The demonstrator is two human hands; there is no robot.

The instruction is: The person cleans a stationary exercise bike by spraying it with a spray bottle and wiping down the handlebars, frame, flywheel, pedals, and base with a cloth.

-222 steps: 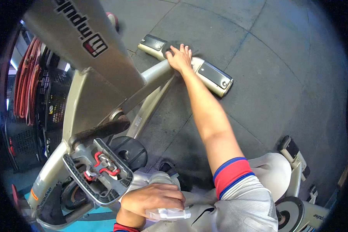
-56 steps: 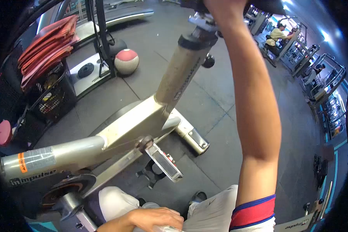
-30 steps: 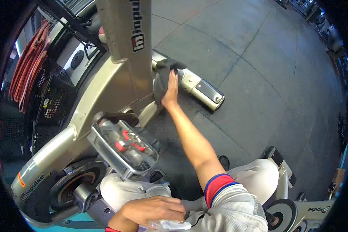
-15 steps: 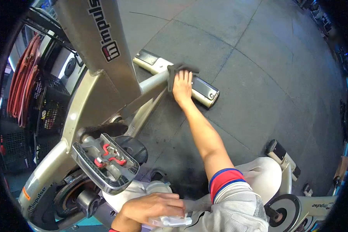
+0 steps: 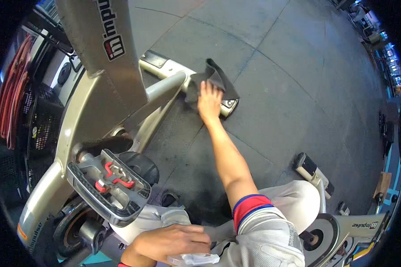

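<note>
My right hand (image 5: pixel 209 103) presses a dark grey cloth (image 5: pixel 222 82) onto the end of the exercise bike's front foot bar (image 5: pixel 167 67). The cloth drapes over that end, one corner standing up, and its underside is hidden. At the bottom, my left hand (image 5: pixel 173 242) rests over my light-coloured trouser leg (image 5: pixel 153 218), its fingers curled and partly hidden. Against the lower side of this hand is a clear plastic piece (image 5: pixel 194 259); whether the fingers hold it is unclear. The pedal (image 5: pixel 109 187) with red parts is just beyond my left hand.
The thick bike frame (image 5: pixel 104 93) rises on the left. Red hanging straps (image 5: pixel 13 93) and black baskets (image 5: pixel 40 129) are behind it. Another bike (image 5: pixel 343 227) stands at lower right with its foot bar (image 5: pixel 314 173). Dark floor mats (image 5: pixel 289 102) with seams spread ahead.
My right hand has slid the cloth along the foot bar toward its near right end, covering more of it. The view has shifted slightly; my left hand stays by my leg.
</note>
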